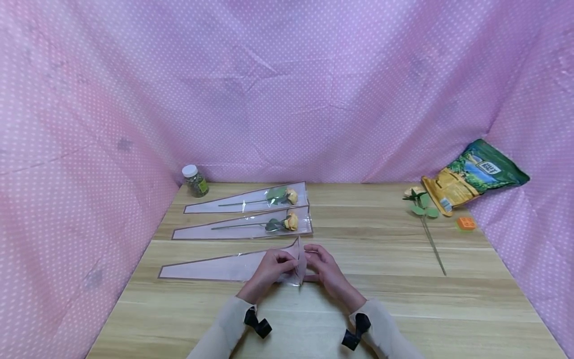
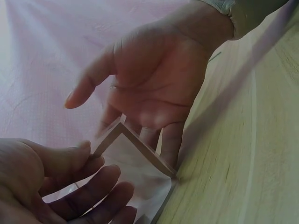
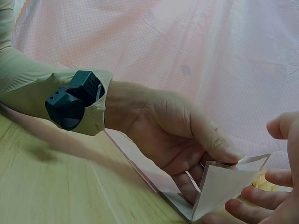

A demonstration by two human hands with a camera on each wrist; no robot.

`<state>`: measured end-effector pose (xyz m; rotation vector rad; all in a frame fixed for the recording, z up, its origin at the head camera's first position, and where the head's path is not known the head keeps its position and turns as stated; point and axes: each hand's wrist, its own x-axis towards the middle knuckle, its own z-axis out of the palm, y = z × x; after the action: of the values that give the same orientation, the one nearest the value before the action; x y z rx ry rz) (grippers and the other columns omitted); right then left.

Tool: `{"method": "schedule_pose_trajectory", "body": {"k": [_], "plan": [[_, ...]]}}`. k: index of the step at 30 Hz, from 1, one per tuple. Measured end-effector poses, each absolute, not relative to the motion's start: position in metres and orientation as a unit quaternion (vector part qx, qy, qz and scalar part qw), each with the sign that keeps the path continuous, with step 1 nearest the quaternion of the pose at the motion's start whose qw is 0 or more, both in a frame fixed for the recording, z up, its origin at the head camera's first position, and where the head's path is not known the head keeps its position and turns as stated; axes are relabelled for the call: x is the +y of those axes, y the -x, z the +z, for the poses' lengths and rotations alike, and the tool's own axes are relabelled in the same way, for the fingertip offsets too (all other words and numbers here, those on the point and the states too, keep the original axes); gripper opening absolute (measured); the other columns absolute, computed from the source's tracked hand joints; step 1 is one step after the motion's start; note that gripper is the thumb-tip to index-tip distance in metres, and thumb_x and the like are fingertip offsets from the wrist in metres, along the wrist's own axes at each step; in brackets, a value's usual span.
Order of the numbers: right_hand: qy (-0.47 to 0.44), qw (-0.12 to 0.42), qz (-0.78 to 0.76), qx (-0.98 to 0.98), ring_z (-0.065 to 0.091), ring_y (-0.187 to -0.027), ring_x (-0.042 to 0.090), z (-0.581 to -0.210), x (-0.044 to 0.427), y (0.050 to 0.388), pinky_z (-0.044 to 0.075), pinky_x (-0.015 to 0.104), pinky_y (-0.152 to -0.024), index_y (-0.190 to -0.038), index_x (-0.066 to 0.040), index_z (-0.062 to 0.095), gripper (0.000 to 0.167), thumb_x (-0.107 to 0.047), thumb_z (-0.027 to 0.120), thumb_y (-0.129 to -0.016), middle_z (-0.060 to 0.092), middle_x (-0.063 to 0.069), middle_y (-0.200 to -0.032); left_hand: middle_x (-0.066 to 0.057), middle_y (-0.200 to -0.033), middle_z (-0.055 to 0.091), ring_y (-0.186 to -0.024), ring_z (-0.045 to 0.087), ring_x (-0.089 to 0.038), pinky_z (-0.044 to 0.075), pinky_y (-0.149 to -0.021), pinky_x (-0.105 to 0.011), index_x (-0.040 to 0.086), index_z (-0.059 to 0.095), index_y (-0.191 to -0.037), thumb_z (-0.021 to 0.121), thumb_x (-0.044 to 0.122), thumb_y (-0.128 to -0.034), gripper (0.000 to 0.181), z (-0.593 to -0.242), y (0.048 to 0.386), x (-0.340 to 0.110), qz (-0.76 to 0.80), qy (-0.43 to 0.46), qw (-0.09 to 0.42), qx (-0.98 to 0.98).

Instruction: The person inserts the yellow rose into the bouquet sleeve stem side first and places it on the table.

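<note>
A long tapered clear flower sleeve with a dark border lies across the table, its wide mouth raised and bent up between the hands. My left hand pinches the sleeve's mouth edge between thumb and fingers. On the other side, my right hand touches the raised edge with extended fingers, its thumb standing apart, as the left wrist view shows. Behind lie two more sleeves, the nearer sleeve and the farther sleeve, each with a yellow rose inside. Another rose lies loose at the right.
A white-capped jar stands at the back left. At the back right, a green and yellow bag leans near the pink dotted cloth. An orange block sits by the table's right edge.
</note>
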<state>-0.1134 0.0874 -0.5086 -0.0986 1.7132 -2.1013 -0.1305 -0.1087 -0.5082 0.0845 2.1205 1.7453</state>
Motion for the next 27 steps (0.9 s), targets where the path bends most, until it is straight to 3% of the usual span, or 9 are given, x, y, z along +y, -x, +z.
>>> {"method": "schedule_pose_trajectory", "body": {"k": [11,20,27], "plan": [[0.015,0.185,-0.740,0.646,0.057,-0.109,0.013,-0.5139,0.0843,0.1149,0.061,0.043,-0.083,-0.139,0.006,0.038,0.044,-0.006,0.051,-0.098,0.049,0.030,-0.137,0.004,-0.082,0.062,-0.080,0.057,-0.012,0.049,-0.075,-0.027,-0.005,0.072,-0.093,0.066,0.014,-0.0914,0.019,-0.5086,0.1308,-0.1072,0.623,-0.042,0.202,0.755],[-0.013,0.171,-0.735,0.656,0.055,-0.105,0.016,-0.5115,0.0831,0.1145,0.061,0.036,-0.076,-0.134,0.006,0.043,0.040,-0.001,0.053,-0.095,0.052,0.021,-0.127,0.005,-0.078,0.060,-0.079,0.055,-0.011,0.047,-0.073,-0.026,-0.009,0.069,-0.090,0.064,0.007,-0.0865,0.017,-0.5064,0.1289,-0.1059,0.621,-0.050,0.188,0.759],[-0.036,0.157,-0.725,0.670,0.057,-0.107,0.022,-0.5099,0.0865,0.1160,0.061,0.038,-0.076,-0.131,0.005,0.048,0.038,-0.001,0.055,-0.094,0.053,0.023,-0.127,0.004,-0.079,0.060,-0.079,0.055,-0.012,0.047,-0.074,-0.026,-0.008,0.068,-0.089,0.063,0.005,-0.0856,0.015,-0.5057,0.1282,-0.1053,0.621,-0.047,0.184,0.760]]}}
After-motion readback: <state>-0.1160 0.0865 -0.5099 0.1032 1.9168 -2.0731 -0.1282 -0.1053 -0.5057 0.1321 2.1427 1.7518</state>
